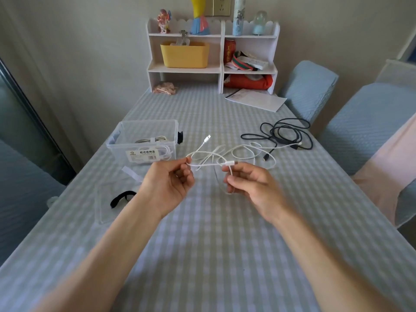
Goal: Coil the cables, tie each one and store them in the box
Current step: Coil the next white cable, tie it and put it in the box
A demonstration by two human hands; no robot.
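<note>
White USB cable [227,154]: your left hand [167,184] pinches one strand, your right hand [252,183] grips it by the plug end; rest trails loose on tablecloth [213,233]. Clear storage box [144,143], far left: holds approx. one tied white coil, view hazy. Black cable [286,134]: uncoiled, far right.

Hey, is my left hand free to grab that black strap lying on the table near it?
Probably not right now. The left hand is pinching the white cable, which the right hand also holds. The black strap lies uncovered beside the left wrist, so only the cable stands in the way.
</note>
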